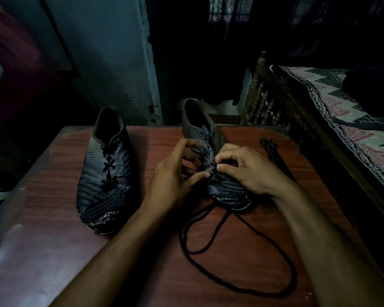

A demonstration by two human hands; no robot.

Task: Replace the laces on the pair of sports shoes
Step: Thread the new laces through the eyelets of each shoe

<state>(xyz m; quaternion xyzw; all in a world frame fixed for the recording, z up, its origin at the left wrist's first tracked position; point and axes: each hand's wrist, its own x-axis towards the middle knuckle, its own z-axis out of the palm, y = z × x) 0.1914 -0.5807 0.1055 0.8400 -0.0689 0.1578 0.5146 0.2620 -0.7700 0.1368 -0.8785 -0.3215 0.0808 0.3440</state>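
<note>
Standing on the reddish-brown wooden table (53,196) are two dark, glossy sports shoes with a fine pattern of thin pale lines. The left shoe (106,171) is laced with a black lace and has its scuffed toe pointing towards the person. The right shoe (208,156) lies between the two hands, and its row of eyelets is open.

The left hand (175,173) holds the inner side of this shoe, with curled fingers and the thumb pressed near an eyelet. The right hand (242,169) is curled over the front of the shoe, its thumb and forefinger pinched together at the same eyelet; whether they grip the lace end there I cannot tell, because the place is dark.

A long black round lace (242,273) comes out from under the toe of the right shoe and lies in wide loose loops on the table, between the forearms. Another thin black lace (273,151) lies bundled on the table to the right, near the edge.

Beside the table on the right stands a wooden bed (264,100) with turned spindles, covered with a patterned quilt (341,111). Behind the table is a bluish-grey door (111,63) with worn paint.
</note>
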